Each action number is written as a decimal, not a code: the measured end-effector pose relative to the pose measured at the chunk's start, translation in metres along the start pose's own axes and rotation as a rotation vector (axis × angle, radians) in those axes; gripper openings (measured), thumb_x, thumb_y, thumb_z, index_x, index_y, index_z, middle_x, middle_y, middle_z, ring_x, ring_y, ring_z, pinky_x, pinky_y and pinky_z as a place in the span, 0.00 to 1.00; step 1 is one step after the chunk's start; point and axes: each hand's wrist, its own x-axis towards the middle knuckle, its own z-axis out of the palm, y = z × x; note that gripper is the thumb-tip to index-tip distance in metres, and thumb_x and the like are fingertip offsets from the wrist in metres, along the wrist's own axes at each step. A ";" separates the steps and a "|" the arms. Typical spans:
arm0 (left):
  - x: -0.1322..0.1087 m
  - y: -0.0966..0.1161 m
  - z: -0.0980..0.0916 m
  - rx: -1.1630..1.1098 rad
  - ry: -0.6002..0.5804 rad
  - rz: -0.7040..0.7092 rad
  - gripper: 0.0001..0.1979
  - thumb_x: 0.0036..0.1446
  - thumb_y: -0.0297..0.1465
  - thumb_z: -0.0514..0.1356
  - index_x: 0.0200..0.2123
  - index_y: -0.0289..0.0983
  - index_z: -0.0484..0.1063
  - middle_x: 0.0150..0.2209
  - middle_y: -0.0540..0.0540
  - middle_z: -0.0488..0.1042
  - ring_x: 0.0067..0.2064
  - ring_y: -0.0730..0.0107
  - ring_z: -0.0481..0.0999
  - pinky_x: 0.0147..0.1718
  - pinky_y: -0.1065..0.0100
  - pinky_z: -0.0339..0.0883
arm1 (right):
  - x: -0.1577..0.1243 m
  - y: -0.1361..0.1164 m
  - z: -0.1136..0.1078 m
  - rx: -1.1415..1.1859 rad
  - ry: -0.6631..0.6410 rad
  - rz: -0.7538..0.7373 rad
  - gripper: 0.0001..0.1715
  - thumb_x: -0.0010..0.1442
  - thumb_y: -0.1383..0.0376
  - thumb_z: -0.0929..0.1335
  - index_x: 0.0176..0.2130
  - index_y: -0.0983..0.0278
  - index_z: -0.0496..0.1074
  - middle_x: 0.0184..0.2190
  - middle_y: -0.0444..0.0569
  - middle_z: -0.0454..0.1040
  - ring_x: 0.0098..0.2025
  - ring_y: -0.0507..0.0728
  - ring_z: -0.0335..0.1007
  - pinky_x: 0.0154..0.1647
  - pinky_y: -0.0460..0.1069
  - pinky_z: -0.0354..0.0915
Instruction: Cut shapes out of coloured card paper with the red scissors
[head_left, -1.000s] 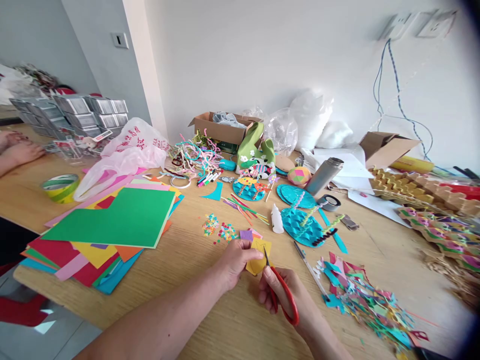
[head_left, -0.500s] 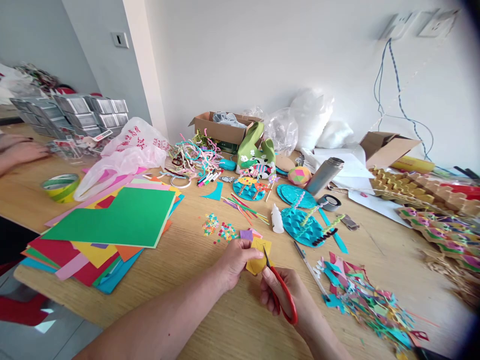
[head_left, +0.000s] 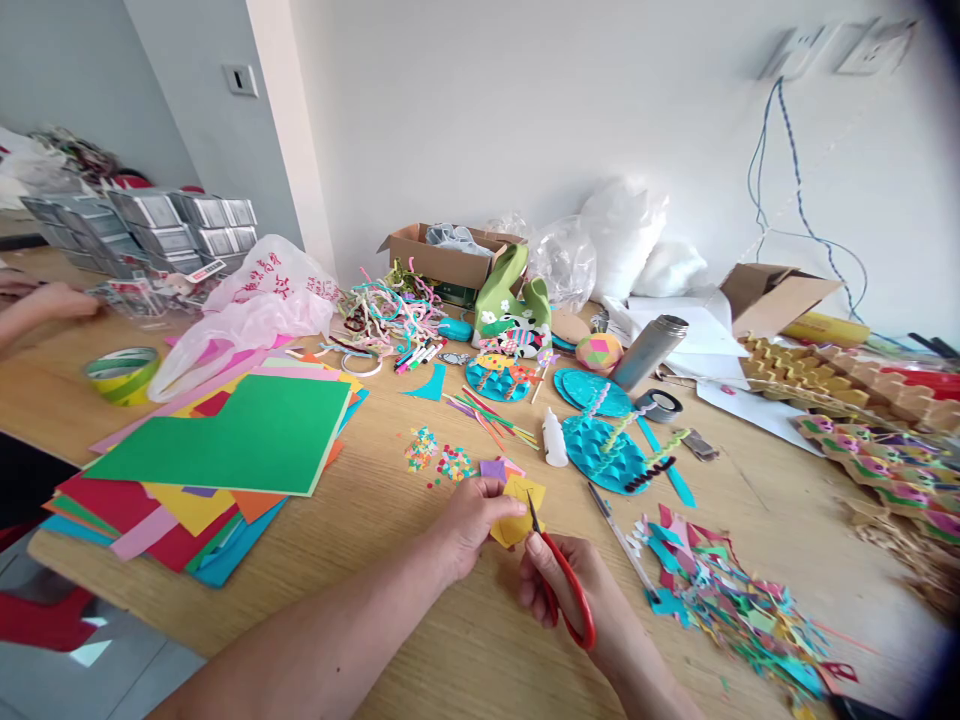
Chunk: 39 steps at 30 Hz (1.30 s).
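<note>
Near the middle of the wooden table [head_left: 360, 590], my left hand [head_left: 476, 520] pinches a small yellow paper [head_left: 516, 520] with faint drawn lines between thumb and fingers. My right hand [head_left: 566, 590] is wrapped round red-handled scissors [head_left: 574, 590], whose dark blades lie at the right part of the yellow paper. Just beyond my left hand are a purple paper square [head_left: 492, 469] and a bit of pink paper. Small piles of coloured paper dots [head_left: 454, 463] lie to the left of these. A white glue bottle [head_left: 554, 437] stands beyond my right hand.
Stacked coloured paper [head_left: 225, 440] and green-yellow tape [head_left: 122, 375] lie left. Blue egg-carton pieces [head_left: 604, 452], a pen [head_left: 622, 540], a metal flask [head_left: 651, 350] and paper scraps [head_left: 742, 600] are on the right. Another person's hand [head_left: 60, 302] is at the far left.
The yellow paper has shifted very slightly at the blades; my hands stay nearly in place. At the far left the other person's hand has changed its pose.
</note>
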 end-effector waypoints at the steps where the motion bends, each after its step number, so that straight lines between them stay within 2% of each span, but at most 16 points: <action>1: 0.000 0.000 0.000 0.001 0.000 -0.003 0.09 0.36 0.31 0.62 0.23 0.32 0.68 0.20 0.50 0.67 0.21 0.77 0.63 0.18 0.73 0.54 | 0.000 0.000 0.000 0.000 -0.005 -0.008 0.36 0.48 0.36 0.63 0.22 0.66 0.64 0.15 0.45 0.68 0.14 0.47 0.60 0.14 0.42 0.55; 31: -0.001 0.000 0.000 -0.017 0.003 -0.016 0.10 0.36 0.32 0.63 0.23 0.33 0.68 0.21 0.49 0.69 0.21 0.76 0.65 0.19 0.72 0.55 | 0.002 0.004 -0.001 -0.042 0.029 0.032 0.36 0.47 0.35 0.63 0.20 0.65 0.64 0.12 0.43 0.65 0.12 0.47 0.57 0.12 0.42 0.52; 39: 0.000 -0.002 -0.001 -0.015 -0.007 -0.009 0.09 0.36 0.31 0.63 0.22 0.32 0.69 0.21 0.50 0.68 0.21 0.76 0.64 0.19 0.72 0.55 | 0.002 0.004 -0.002 -0.017 -0.002 -0.023 0.35 0.49 0.37 0.63 0.22 0.66 0.65 0.14 0.44 0.67 0.13 0.47 0.58 0.12 0.42 0.53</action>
